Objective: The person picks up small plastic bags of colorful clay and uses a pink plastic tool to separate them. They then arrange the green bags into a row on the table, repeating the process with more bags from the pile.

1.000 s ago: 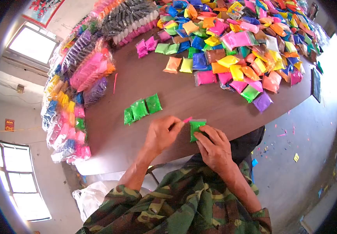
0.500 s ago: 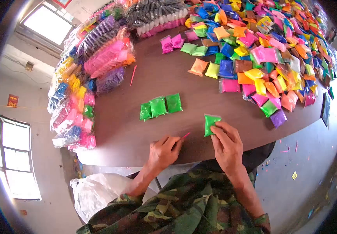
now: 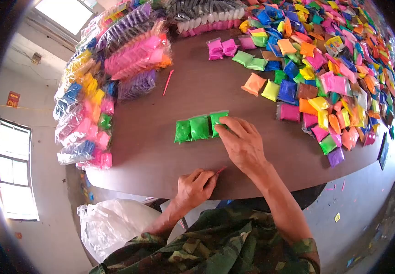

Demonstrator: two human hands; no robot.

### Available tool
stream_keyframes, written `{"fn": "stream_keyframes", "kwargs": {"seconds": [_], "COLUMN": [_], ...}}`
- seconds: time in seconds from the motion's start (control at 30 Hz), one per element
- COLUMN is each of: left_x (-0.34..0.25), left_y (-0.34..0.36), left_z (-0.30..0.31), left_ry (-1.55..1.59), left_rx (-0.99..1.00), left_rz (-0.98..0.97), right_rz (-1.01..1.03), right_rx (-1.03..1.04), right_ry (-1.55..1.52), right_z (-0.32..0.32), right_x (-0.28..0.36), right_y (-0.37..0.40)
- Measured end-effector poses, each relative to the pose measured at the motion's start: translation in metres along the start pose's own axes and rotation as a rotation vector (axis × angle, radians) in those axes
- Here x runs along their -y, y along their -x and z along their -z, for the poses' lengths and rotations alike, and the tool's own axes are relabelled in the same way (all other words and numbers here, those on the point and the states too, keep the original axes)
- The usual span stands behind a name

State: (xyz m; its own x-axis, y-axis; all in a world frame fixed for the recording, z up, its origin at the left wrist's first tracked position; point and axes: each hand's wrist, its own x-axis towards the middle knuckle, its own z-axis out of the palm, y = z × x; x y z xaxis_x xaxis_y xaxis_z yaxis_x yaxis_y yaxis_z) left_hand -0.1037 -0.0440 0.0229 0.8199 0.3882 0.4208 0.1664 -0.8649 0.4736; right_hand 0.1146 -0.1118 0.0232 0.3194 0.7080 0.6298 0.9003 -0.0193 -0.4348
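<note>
Three small clear packets of green clay-like material lie in a row on the brown table: a left packet (image 3: 182,131), a middle packet (image 3: 199,128) and a right packet (image 3: 216,119). My right hand (image 3: 243,140) is closed, its thumb and fingertips pinching at the right end of the row and covering part of the green there. A separate fourth packet cannot be made out behind the fingers. Near the table's front edge, my left hand (image 3: 194,188) is closed around a thin pink stick (image 3: 221,170), whose tip points up and right.
Many loose coloured packets (image 3: 318,86) pile up at the back right. Bundled bags of packets (image 3: 136,57) line the left and back. Another pink stick (image 3: 168,82) lies on the table (image 3: 138,150). A white plastic bag (image 3: 110,228) sits below the front edge.
My right hand has moved left and away from me, bringing its green packet to the row's right end. My left hand still holds the pink stick. The view has shifted slightly.
</note>
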Motion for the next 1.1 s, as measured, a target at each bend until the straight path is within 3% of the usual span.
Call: {"fn": "stream_keyframes", "kwargs": {"seconds": [0.5, 0.6, 1.1], "left_x": [-0.0036, -0.004, -0.006], "left_y": [-0.0034, -0.0059, -0.0058], "left_z": [0.0035, 0.0033, 0.004], "left_ry": [0.054, 0.082, 0.057], "left_rx": [0.073, 0.056, 0.05], "left_rz": [0.103, 0.096, 0.113], "right_rz": [-0.001, 0.01, 0.021], "right_rx": [0.054, -0.037, 0.05], "right_ry": [-0.01, -0.029, -0.035], "right_z": [-0.0055, -0.0082, -0.0092], "right_x": [0.0001, -0.0031, -0.0017], "right_y": [0.0048, 0.003, 0.0049]}}
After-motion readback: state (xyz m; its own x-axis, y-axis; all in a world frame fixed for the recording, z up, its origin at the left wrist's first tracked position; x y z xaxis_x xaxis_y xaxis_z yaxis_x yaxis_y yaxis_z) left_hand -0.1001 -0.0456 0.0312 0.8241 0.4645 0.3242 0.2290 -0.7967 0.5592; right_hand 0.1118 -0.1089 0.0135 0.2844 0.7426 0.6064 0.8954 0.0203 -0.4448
